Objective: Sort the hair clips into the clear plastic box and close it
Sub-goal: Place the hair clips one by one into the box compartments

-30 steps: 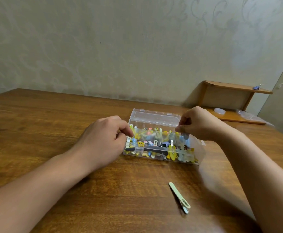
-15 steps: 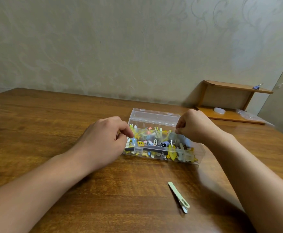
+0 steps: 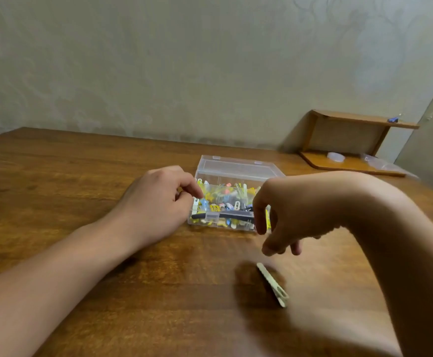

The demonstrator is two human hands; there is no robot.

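Clear plastic box (image 3: pixel 236 171): lid up, full of mixed hair clips (image 3: pixel 223 202). Left hand (image 3: pixel 156 202) pinching box's left rim; right hand (image 3: pixel 295 215) loose, empty, nearer. Green clip (image 3: pixel 273 284) nearer still on wooden desk (image 3: pixel 81 163); patterned wall behind.

Open clip-filled clear box (image 3: pixel 236 168); pale clip (image 3: pixel 273 284) outside

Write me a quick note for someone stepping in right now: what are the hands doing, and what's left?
Left hand: curled at the left end of the clear box, apparently steadying it; grip unclear.
Right hand: empty, fingers open, hanging above the table just over the loose clip.
Box: lid open, standing up at the back; full of colourful hair clips.
Done: nearly all clips are inside.
Left: one pale green clip lies on the table in front of the box. Put it in, then shut the lid.
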